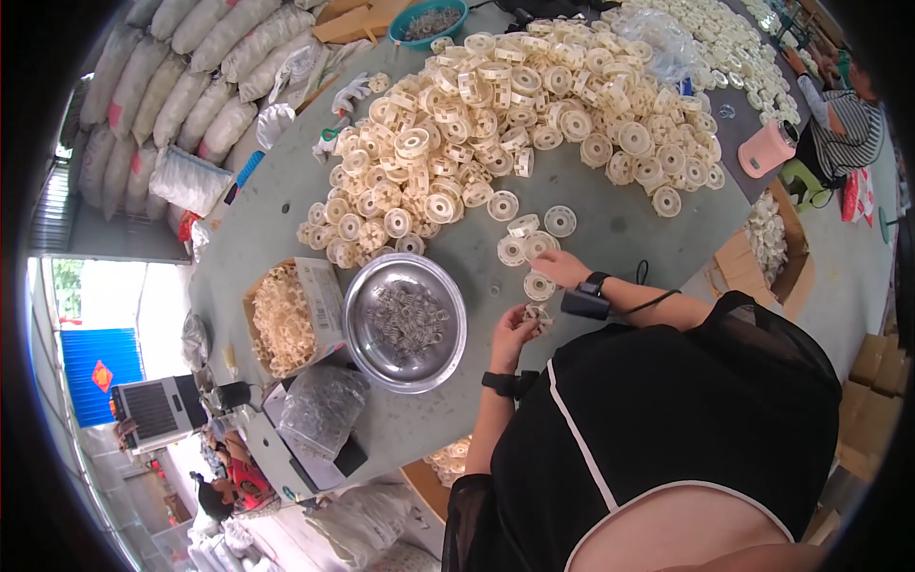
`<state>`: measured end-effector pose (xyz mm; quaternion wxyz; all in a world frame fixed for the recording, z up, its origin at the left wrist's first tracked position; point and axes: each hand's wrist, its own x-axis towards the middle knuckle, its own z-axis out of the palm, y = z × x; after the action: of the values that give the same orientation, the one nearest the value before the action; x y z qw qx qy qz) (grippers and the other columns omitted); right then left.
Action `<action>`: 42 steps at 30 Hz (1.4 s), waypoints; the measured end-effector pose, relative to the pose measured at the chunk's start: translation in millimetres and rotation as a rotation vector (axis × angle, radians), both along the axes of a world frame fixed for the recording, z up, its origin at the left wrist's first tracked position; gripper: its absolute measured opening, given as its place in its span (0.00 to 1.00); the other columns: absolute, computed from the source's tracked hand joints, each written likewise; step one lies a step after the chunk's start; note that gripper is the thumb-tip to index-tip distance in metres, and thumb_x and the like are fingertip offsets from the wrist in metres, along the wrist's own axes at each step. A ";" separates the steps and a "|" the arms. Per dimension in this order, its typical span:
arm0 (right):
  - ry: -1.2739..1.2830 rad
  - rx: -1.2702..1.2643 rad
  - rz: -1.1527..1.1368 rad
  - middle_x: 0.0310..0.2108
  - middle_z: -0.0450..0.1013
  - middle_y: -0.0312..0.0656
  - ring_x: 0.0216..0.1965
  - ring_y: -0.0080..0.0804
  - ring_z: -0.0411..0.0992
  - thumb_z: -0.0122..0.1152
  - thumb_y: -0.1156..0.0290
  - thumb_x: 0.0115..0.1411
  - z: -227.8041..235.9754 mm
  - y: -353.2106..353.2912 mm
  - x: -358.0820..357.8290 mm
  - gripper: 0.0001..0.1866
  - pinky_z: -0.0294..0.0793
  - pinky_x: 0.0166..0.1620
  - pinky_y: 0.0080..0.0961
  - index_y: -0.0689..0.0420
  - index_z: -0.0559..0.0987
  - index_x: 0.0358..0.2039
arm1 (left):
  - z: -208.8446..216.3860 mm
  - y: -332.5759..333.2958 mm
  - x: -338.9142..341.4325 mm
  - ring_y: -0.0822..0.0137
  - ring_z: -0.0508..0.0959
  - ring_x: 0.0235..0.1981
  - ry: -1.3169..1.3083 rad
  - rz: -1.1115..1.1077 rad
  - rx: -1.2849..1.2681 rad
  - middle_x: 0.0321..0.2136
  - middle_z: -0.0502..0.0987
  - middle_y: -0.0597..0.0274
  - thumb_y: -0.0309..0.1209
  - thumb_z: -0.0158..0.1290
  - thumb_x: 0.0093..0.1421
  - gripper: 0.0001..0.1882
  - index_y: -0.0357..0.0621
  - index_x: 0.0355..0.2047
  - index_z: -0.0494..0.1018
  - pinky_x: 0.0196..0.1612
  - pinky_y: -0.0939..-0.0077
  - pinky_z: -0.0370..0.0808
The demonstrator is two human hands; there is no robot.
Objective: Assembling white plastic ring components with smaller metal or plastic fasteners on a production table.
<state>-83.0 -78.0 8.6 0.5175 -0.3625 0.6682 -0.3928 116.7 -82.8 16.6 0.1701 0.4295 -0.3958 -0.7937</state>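
My left hand (pixel 515 330) is closed on a small cream plastic piece (pixel 539 318), pinched at the fingertips. Just beyond it, my right hand (pixel 566 271) has its fingers bent at the edge of a round cream plastic wheel (pixel 539 285) and seems to grip it; the fingertips are partly hidden. More wheels lie flat by the right hand, among them one wheel (pixel 560 221) set apart. A large heap of wheels (pixel 496 105) spreads across the far side of the grey-green table (pixel 610 221).
To the left, a steel bowl (pixel 459 355) holds small metal springs, beside a cardboard box (pixel 324 297) of cream parts. A plastic bag (pixel 324 410) lies nearer. A teal basin (pixel 393 30) stands far off, a pink cup (pixel 762 151) at right. Other people sit at both sides.
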 end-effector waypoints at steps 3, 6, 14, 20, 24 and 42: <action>-0.221 0.147 -0.053 0.29 0.71 0.37 0.30 0.24 0.69 0.51 0.55 0.54 2.2 5.0 -9.6 0.22 0.68 0.34 0.21 0.62 0.73 0.39 | -28.1 -0.9 2.3 0.70 0.74 0.33 -0.031 -0.069 -0.025 0.34 0.73 0.59 0.24 0.48 0.52 0.17 0.34 0.44 0.65 0.34 0.80 0.72; -0.153 0.179 -0.051 0.29 0.72 0.37 0.29 0.23 0.69 0.51 0.55 0.54 -2.0 9.1 -9.7 0.21 0.68 0.33 0.19 0.62 0.74 0.38 | -41.8 -4.4 6.2 0.73 0.74 0.29 -0.106 0.029 -0.021 0.31 0.74 0.61 0.25 0.48 0.52 0.15 0.35 0.41 0.67 0.30 0.83 0.71; -0.504 0.198 -0.226 0.32 0.72 0.39 0.32 0.33 0.71 0.46 0.51 0.55 -48.2 18.0 -47.7 0.20 0.70 0.34 0.33 0.54 0.73 0.37 | -3.0 -37.7 26.5 0.77 0.73 0.25 -0.106 0.437 -0.292 0.29 0.74 0.64 0.28 0.47 0.57 0.10 0.38 0.38 0.70 0.26 0.87 0.70; -0.942 0.345 -0.422 0.29 0.72 0.36 0.27 0.31 0.71 0.48 0.48 0.53 -22.7 12.2 -56.1 0.18 0.69 0.25 0.32 0.48 0.70 0.36 | 28.5 -78.1 82.3 0.76 0.74 0.25 -0.138 0.925 -0.298 0.28 0.74 0.63 0.27 0.47 0.56 0.08 0.39 0.36 0.69 0.24 0.85 0.72; -1.029 0.265 -0.418 0.26 0.73 0.36 0.25 0.32 0.72 0.47 0.49 0.54 -33.6 14.0 -61.5 0.17 0.69 0.24 0.30 0.49 0.71 0.34 | 34.0 -97.1 119.6 0.75 0.73 0.25 -0.160 1.088 -0.266 0.28 0.74 0.63 0.29 0.48 0.55 0.10 0.39 0.37 0.68 0.24 0.84 0.70; -0.447 0.130 -0.430 0.26 0.72 0.37 0.25 0.30 0.73 0.48 0.49 0.55 -91.4 24.0 -79.3 0.18 0.73 0.26 0.31 0.51 0.72 0.33 | 32.2 -105.1 72.5 0.71 0.72 0.26 -0.470 0.167 -0.828 0.25 0.73 0.60 0.29 0.51 0.52 0.12 0.37 0.36 0.70 0.32 0.80 0.70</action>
<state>-162.3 -54.1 -82.9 0.5788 -0.0835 0.6229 -0.5196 189.3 -187.9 48.8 0.2958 0.5239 -0.6703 -0.4344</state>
